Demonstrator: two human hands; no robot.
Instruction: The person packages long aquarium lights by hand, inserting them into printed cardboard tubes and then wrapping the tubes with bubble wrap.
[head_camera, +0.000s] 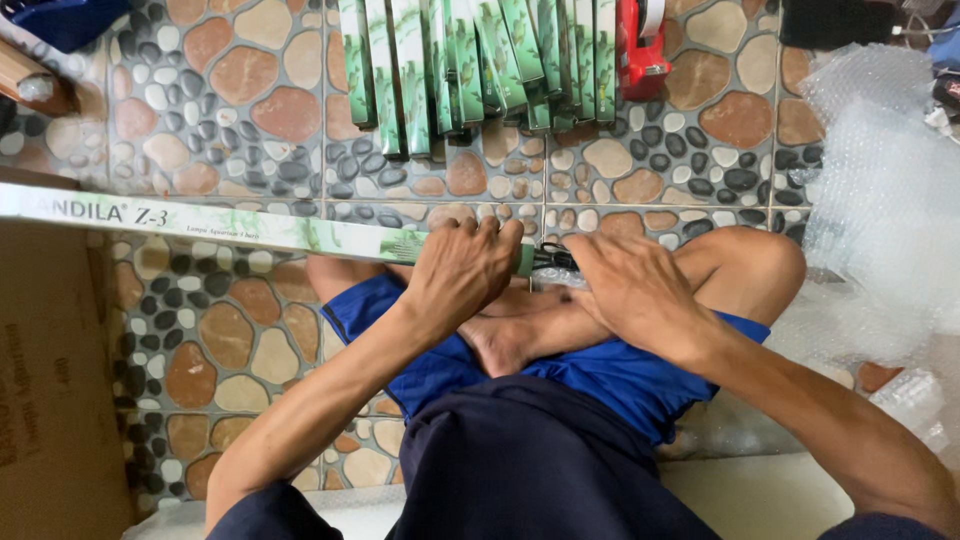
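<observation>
So the person is sitting cross-legged on the pebble-pattern floor (240, 100), and a long white-and-green box (200, 222) is lying across the knees, stretching off toward 9 o'clock. The left hand (462, 272) is gripping the box at its near end, fingers (470, 232) curled over the top edge and closed on it. The right hand (632, 290) is sitting just beside it at 3 o'clock, pressing at the box's open end where a black cord (556, 258) is poking out; can't tell whether those fingers are actually pinching anything. A row of matching green boxes (480, 65) is lying at 12 o'clock, with a red tape dispenser (638, 50) touching them. Bubble wrap (880, 190) is piling up at 3 o'clock, and a cardboard carton (55, 380) is standing at 8 o'clock.
</observation>
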